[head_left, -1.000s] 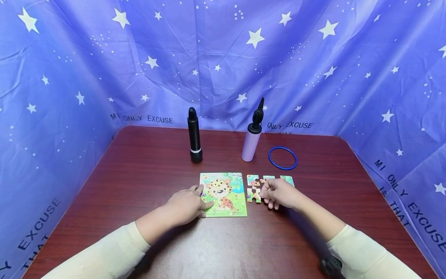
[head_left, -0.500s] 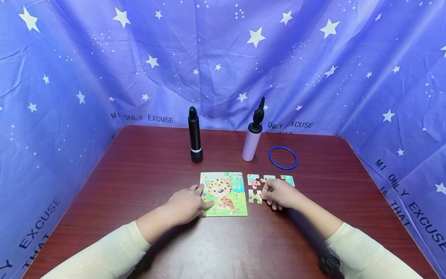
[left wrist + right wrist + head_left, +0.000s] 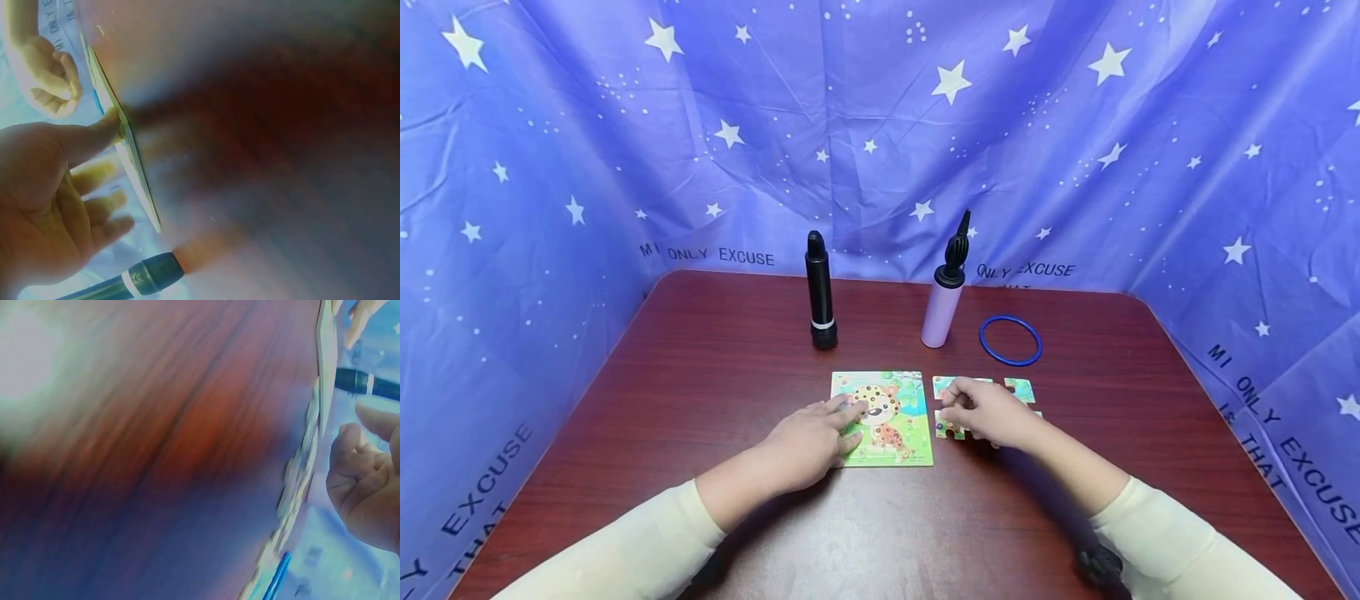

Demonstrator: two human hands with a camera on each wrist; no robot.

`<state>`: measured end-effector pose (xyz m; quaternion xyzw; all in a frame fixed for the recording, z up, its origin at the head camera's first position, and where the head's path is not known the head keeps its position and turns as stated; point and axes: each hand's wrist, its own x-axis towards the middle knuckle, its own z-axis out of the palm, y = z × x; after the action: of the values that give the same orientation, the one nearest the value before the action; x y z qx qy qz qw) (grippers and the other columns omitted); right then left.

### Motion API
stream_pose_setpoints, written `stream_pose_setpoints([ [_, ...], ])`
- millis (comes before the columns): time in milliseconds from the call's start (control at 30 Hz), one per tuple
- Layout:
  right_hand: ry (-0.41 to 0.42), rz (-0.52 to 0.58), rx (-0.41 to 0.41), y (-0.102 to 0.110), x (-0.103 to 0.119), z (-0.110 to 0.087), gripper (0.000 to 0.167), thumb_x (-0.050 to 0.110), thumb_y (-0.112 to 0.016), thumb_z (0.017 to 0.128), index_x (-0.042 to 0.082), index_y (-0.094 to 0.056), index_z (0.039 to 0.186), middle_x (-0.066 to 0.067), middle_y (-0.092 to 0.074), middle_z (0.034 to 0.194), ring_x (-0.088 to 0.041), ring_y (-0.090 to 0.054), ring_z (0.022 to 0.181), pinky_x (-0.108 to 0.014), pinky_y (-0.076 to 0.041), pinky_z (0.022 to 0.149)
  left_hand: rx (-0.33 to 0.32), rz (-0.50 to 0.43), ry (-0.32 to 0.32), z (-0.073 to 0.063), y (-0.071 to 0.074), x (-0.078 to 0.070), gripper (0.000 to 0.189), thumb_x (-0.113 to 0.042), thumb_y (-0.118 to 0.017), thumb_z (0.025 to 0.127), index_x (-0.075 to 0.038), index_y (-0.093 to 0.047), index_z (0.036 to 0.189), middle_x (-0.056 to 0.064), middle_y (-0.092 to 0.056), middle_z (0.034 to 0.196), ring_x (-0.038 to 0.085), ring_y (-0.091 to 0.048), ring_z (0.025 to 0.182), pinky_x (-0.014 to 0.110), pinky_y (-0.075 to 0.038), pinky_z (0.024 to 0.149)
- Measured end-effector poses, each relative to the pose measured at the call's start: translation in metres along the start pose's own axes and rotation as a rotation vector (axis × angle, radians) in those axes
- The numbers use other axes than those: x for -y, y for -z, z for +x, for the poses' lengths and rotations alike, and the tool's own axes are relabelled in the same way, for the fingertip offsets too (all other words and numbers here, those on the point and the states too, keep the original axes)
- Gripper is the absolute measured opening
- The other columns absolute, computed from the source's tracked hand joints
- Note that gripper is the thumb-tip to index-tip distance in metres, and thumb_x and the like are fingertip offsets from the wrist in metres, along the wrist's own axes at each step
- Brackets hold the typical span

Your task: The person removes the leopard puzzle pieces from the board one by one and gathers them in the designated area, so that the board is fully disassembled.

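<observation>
My right hand [image 3: 996,414] has just shifted leftward over the jigsaw pieces [image 3: 1025,390], right of lower centre, its loosely bent fingers apparently gripping none, so likely between placements; my left hand [image 3: 805,437] lies with fingers outstretched on the leopard board [image 3: 913,433], lower centre

Puzzle board [image 3: 895,423] and loose pieces [image 3: 1022,391] partly behind the hands [image 3: 808,439] (sleeves [image 3: 625,542] cropped by the head view's lower edge)
</observation>
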<state>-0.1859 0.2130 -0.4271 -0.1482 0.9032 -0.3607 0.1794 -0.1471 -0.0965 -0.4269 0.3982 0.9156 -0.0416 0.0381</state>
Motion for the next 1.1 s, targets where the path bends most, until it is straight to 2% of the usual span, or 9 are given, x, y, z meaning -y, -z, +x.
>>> stream_pose_setpoints([
  [67,0.044,-0.064,-0.013,-0.007,0.008,0.002,0.02,0.028,-0.069,0.092,0.015,-0.061,0.104,0.002,-0.058,0.078,-0.012,-0.051,0.056,-0.027,-0.045,0.05,0.001,0.031,-0.052,0.002,0.0,-0.001,0.039,-0.027,-0.061,0.095,-0.021,-0.063,0.134,-0.001,-0.042,0.154,0.03,-0.04,0.141,0.042,-0.037,0.114],
  [133,0.096,-0.147,-0.022,-0.015,0.015,0.004,0.027,0.03,-0.072,0.089,0.014,-0.062,0.109,0.005,-0.057,0.081,-0.009,-0.052,0.063,-0.026,-0.044,0.059,0.023,0.034,-0.07,0.003,0.0,-0.001,0.039,-0.022,-0.059,0.096,-0.02,-0.062,0.134,-0.008,-0.045,0.152,0.024,-0.043,0.14,0.039,-0.039,0.113],
  [267,0.145,-0.317,-0.032,-0.03,0.025,0.005,0.041,0.034,-0.076,0.085,0.013,-0.063,0.118,0.005,-0.055,0.089,-0.007,-0.049,0.073,-0.026,-0.043,0.066,0.055,0.009,-0.061,0.004,0.0,-0.001,0.041,-0.02,-0.057,0.096,-0.024,-0.061,0.136,-0.015,-0.048,0.149,0.018,-0.047,0.137,0.038,-0.046,0.106],
  [400,0.129,-0.404,-0.018,-0.04,0.031,0.004,0.044,0.037,-0.078,0.083,0.015,-0.064,0.118,0.005,-0.053,0.09,-0.008,-0.048,0.075,-0.028,-0.042,0.065,0.055,-0.007,-0.059,0.004,0.001,0.001,0.04,-0.019,-0.055,0.097,-0.025,-0.061,0.136,-0.015,-0.049,0.148,0.018,-0.049,0.135,0.04,-0.051,0.1],
  [633,0.149,-0.413,-0.013,-0.043,0.033,0.005,0.039,0.034,-0.08,0.081,0.017,-0.063,0.112,0.005,-0.051,0.09,-0.009,-0.047,0.076,-0.028,-0.041,0.064,0.07,-0.019,-0.046,0.004,0.002,0.001,0.041,-0.017,-0.054,0.097,-0.026,-0.06,0.137,-0.014,-0.048,0.149,0.02,-0.052,0.132,0.042,-0.056,0.09],
  [933,0.2,-0.404,-0.021,-0.043,0.03,0.004,0.041,0.034,-0.08,0.081,0.016,-0.061,0.112,0.003,-0.049,0.095,-0.01,-0.046,0.076,-0.026,-0.041,0.062,0.092,0.017,-0.04,0.005,0.0,0.002,0.043,-0.017,-0.054,0.097,-0.03,-0.058,0.138,-0.017,-0.045,0.15,0.019,-0.053,0.131,0.042,-0.058,0.084],
  [1100,0.224,-0.375,-0.037,-0.043,0.029,0.004,0.04,0.032,-0.081,0.08,0.017,-0.056,0.109,0.005,-0.05,0.097,-0.009,-0.048,0.081,-0.027,-0.043,0.067,0.11,0.006,-0.031,0.005,0.003,0.002,0.044,-0.016,-0.055,0.097,-0.031,-0.058,0.138,-0.017,-0.045,0.15,0.021,-0.056,0.128,0.043,-0.059,0.079],
])
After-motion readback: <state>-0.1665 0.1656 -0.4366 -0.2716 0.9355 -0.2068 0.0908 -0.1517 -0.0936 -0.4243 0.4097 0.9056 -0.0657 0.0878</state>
